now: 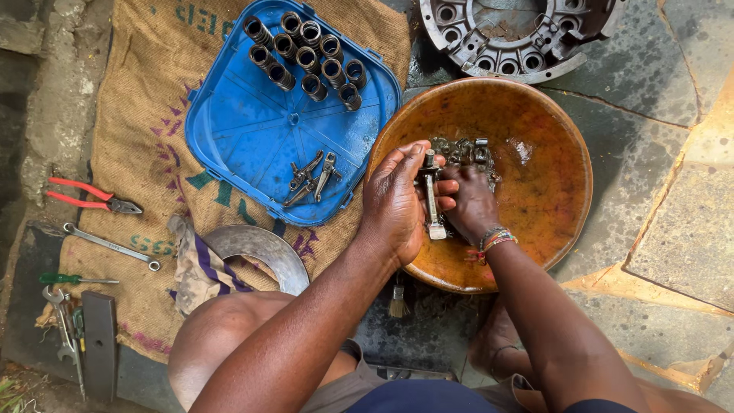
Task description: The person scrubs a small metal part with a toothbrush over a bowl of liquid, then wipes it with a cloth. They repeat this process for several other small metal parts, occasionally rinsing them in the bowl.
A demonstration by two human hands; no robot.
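Observation:
Both my hands meet over a round orange basin of liquid. My left hand and my right hand together grip a small metal engine part, a grey lever-like piece held upright between them. Just behind my fingers, several more wet metal parts lie in the basin. Left of the basin, a blue plastic lid rests on burlap sacking and carries several valve springs in rows and a few metal levers.
A round grey metal housing lies behind the basin. On the burlap sack at left are red-handled pliers, a spanner, a screwdriver, a rag and a curved metal plate. A small brush lies by the basin.

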